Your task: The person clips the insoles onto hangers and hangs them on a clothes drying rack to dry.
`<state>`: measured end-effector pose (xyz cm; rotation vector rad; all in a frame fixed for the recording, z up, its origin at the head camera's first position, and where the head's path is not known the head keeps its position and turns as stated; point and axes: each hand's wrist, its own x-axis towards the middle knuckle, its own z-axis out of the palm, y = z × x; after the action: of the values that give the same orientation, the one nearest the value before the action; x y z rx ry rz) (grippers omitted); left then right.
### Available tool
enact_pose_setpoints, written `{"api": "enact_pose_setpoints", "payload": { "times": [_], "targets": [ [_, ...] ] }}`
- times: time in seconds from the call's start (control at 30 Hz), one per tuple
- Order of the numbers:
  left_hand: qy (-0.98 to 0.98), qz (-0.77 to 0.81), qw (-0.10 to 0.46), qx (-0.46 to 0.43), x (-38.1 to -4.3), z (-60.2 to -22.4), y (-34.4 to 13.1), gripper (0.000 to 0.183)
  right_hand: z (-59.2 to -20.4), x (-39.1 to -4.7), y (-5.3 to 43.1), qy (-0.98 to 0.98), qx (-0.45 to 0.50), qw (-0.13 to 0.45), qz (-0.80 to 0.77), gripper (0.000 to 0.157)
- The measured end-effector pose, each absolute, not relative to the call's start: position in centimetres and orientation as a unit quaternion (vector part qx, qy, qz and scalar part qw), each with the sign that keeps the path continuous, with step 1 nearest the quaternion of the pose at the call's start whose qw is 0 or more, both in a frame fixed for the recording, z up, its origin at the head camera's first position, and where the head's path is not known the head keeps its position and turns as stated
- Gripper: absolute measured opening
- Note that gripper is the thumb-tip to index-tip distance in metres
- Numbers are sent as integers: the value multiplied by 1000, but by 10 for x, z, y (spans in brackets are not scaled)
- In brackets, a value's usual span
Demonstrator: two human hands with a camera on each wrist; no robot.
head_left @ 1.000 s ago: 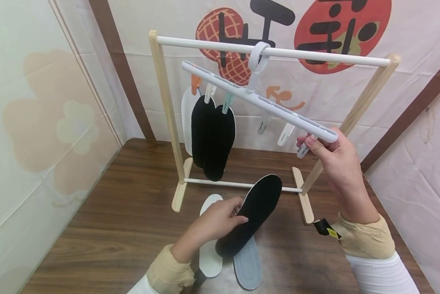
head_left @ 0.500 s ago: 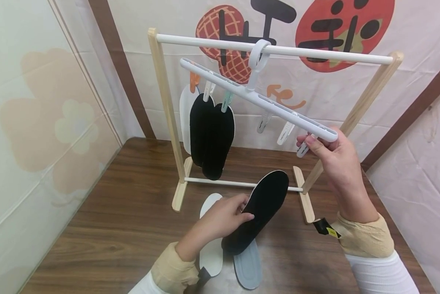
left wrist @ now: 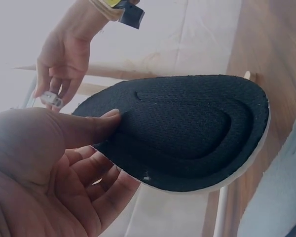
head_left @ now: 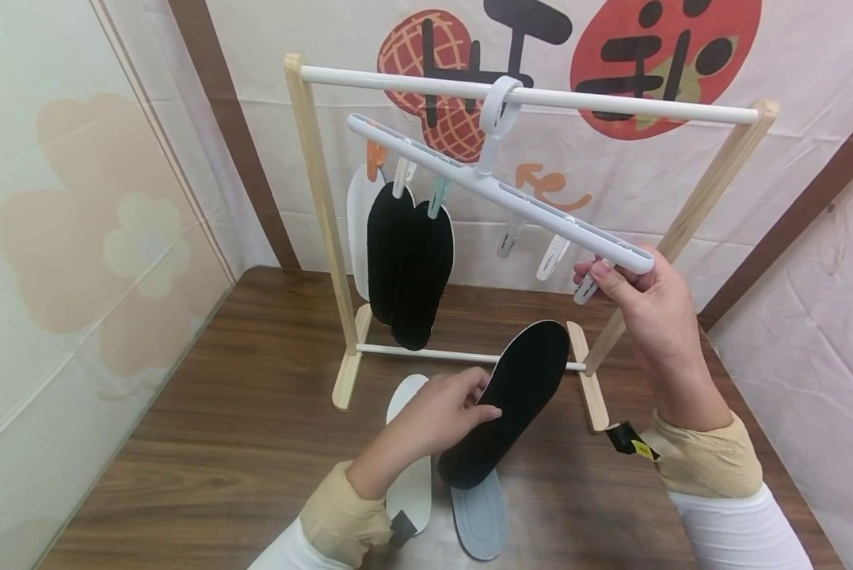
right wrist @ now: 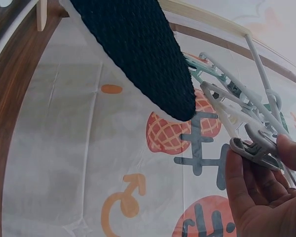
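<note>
My left hand [head_left: 442,413] pinches the edge of a black insole [head_left: 524,396] between thumb and fingers; its pale rim shows in the left wrist view, where the thumb lies on the dark fabric face. The insole is tilted above the table. At the right end of a pale clip hanger [head_left: 493,190], my right hand [head_left: 660,321] pinches a grey clothes peg [right wrist: 256,148]. The hanger slants down toward that hand. From its left half hang two black insoles [head_left: 423,273] and a white insole [head_left: 358,226], held by an orange peg [head_left: 375,161], a white peg [head_left: 402,177] and a green peg [head_left: 437,197].
The hanger hooks over the white top bar [head_left: 633,104] of a wooden rack [head_left: 317,206]. On the brown table [head_left: 219,443] lie a white insole [head_left: 409,491] and a grey insole [head_left: 480,522]. A printed cloth wall [head_left: 269,166] stands behind the rack.
My left hand has carried the black insole up and to the right, uncovering more of the grey insole below. The right hand keeps its place on the peg.
</note>
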<state>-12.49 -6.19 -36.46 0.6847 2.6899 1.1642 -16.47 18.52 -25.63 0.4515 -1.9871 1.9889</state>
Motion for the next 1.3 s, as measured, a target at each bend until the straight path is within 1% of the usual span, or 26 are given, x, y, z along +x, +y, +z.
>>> {"api": "enact_pose_setpoints", "payload": {
  "times": [0.47,0.8,1.3],
  "targets": [
    [887,391,73,233,-127,-358,-53,16,-256,-164,186,-697,149,139,687,21],
    [886,394,85,228,-128,-351,-51,17,-255,-164,186,-706,151,138,678,17],
    [883,404,81,224,-128,-346,-48,21,-257,-164,185,-704,152,139,679,16]
  ]
}}
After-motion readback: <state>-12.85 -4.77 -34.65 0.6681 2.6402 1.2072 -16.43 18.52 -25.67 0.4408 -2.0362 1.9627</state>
